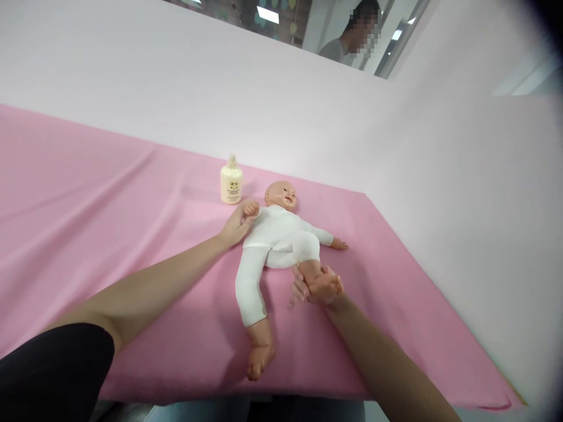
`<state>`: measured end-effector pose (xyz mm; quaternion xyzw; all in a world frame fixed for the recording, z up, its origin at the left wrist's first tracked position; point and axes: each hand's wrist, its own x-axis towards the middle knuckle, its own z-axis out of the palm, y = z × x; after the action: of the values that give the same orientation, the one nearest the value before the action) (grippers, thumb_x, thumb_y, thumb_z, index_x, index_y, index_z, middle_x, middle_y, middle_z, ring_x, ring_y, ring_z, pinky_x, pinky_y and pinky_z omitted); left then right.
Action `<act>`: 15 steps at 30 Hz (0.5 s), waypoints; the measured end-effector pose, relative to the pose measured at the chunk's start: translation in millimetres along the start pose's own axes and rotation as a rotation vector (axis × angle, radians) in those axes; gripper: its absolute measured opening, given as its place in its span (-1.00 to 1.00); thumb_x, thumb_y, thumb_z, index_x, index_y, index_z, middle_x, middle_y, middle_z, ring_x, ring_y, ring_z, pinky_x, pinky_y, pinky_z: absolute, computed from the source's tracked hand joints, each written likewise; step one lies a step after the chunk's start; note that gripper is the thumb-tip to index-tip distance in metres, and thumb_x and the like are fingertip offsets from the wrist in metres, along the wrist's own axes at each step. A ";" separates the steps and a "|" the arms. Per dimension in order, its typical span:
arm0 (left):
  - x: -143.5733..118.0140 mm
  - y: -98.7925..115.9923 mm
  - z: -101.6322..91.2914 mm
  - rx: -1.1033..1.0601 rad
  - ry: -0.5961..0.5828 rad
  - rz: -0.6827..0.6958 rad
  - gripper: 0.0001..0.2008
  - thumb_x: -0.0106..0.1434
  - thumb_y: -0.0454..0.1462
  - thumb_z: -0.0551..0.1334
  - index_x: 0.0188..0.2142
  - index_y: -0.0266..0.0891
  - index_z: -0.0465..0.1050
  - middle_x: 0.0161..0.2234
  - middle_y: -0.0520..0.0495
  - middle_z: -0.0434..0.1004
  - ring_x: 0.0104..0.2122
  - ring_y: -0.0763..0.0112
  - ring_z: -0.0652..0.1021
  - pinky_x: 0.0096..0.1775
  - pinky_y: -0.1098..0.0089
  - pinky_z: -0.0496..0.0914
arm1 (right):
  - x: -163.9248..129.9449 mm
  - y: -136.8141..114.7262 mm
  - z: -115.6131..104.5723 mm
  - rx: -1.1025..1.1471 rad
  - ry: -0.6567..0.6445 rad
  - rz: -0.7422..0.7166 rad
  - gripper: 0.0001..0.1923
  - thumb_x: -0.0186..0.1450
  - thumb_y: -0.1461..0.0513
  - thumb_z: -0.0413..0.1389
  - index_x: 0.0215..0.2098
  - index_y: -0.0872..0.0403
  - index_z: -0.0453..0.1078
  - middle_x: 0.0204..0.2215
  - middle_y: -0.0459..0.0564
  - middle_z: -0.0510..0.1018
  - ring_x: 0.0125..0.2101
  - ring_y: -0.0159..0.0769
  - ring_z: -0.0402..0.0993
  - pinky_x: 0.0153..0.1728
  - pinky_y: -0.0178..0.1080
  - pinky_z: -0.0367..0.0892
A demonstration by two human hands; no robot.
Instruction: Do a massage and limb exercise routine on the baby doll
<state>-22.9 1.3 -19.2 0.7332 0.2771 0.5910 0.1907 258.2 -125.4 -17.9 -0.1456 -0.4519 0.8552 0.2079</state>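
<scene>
A baby doll (pixel 279 225) in a white cloth body lies on its back on a pink sheet, its head away from me and turned to the right. My left hand (pixel 236 227) is closed around the doll's arm on the left side, with the doll's small fist showing above my fingers. With my right hand (pixel 300 286) I grip the doll's lower leg near the ankle; that leg is bent and raised, and its foot partly covers my palm. The doll's other leg (pixel 251 287) lies stretched toward me. Its other arm (pixel 324 235) points out to the right, untouched.
A cream pump bottle (pixel 231 183) stands upright just beyond my left hand, left of the doll's head. The pink sheet (pixel 132 199) covers the table, with white walls (pixel 185 76) behind and at right. Through a window another person (pixel 336 50) shows.
</scene>
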 end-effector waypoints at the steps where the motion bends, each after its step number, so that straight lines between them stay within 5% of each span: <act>1: 0.3 5.9 -0.2 0.044 -0.131 0.074 -0.52 0.44 0.10 0.11 0.10 -0.18 0.41 0.00 -0.28 0.55 0.05 0.06 0.53 0.19 -0.07 0.38 | 1.6 -1.8 -0.2 0.058 0.045 -0.060 -0.42 0.19 -0.31 0.12 -0.32 0.01 0.28 -0.60 -0.21 0.44 -0.54 -0.36 0.39 -0.20 -0.09 0.52; 4: 3.1 16.7 -2.1 0.157 -0.395 0.239 -0.57 0.44 0.04 0.12 0.09 -0.16 0.47 0.05 -0.30 0.56 0.12 0.02 0.51 0.24 -0.11 0.30 | 7.2 -9.0 4.6 0.256 0.228 -0.168 -0.53 0.26 -0.17 0.14 -0.26 0.06 0.33 -0.56 -0.20 0.46 -0.54 -0.41 0.36 -0.30 -0.24 0.49; 8: 4.3 18.3 -1.3 0.178 -0.410 0.251 -0.58 0.44 0.05 0.12 0.08 -0.14 0.48 0.06 -0.30 0.55 0.13 0.02 0.50 0.23 -0.11 0.30 | 8.7 -13.0 9.7 0.309 0.332 -0.135 -0.57 0.34 -0.12 0.07 -0.24 0.09 0.35 -0.54 -0.16 0.48 -0.54 -0.39 0.38 -0.34 -0.25 0.48; 11: 1.6 11.5 2.2 0.075 -0.220 0.102 -0.57 0.45 0.07 0.11 0.04 -0.18 0.45 -0.03 -0.27 0.57 0.03 0.08 0.54 0.16 -0.03 0.39 | 5.0 -5.6 5.6 0.227 0.249 -0.094 -0.51 0.30 -0.18 0.09 -0.25 0.08 0.34 -0.52 -0.10 0.53 -0.54 -0.33 0.44 -0.33 -0.13 0.51; 15: 2.2 -14.2 1.1 -0.098 0.254 -0.177 -0.47 0.39 0.19 0.14 0.08 -0.13 0.35 0.04 -0.25 0.51 0.10 0.14 0.52 0.19 0.08 0.40 | 2.0 5.8 -0.2 0.087 -0.111 0.107 -0.38 0.05 -0.17 0.36 -0.22 0.13 0.43 -0.39 0.11 0.68 -0.35 -0.10 0.65 -0.21 -0.03 0.55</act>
<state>-24.1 13.7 -26.4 0.6151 0.3332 0.6726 0.2412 255.3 -127.3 -23.0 -0.1129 -0.4166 0.8907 0.1428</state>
